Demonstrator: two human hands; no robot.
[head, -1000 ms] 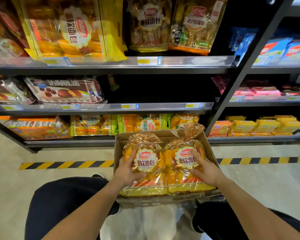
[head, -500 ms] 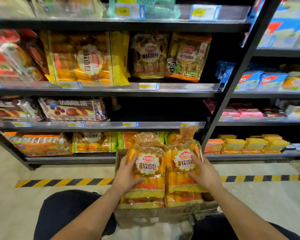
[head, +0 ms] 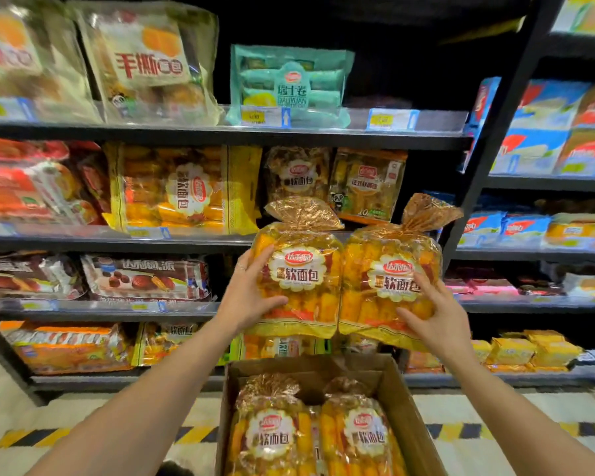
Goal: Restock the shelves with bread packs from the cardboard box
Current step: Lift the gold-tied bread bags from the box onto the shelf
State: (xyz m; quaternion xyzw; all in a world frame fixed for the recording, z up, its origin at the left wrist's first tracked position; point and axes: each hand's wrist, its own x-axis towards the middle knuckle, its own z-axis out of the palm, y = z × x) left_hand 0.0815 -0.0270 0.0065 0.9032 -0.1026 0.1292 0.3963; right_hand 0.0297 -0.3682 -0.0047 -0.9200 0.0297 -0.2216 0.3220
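Note:
I hold two yellow bread packs side by side, raised in front of the shelves. My left hand (head: 246, 300) grips the left bread pack (head: 303, 286) along its left edge and lower corner. My right hand (head: 433, 314) grips the right bread pack (head: 382, 290) at its lower right. Both packs stand upright with their twisted golden tops up, touching each other. Below them the open cardboard box (head: 409, 417) holds two more packs of the same bread (head: 272, 438).
Dark metal shelves (head: 186, 240) with several rows of packaged bread and cakes fill the view. A dark gap shows behind the held packs on the second shelf from the top. A black upright post (head: 488, 146) divides the right bay. Yellow-black floor tape (head: 21, 438) runs below.
Both hands have lifted the two packs out of the box and up to the level of the middle shelves. My view has tilted upward, showing a higher shelf.

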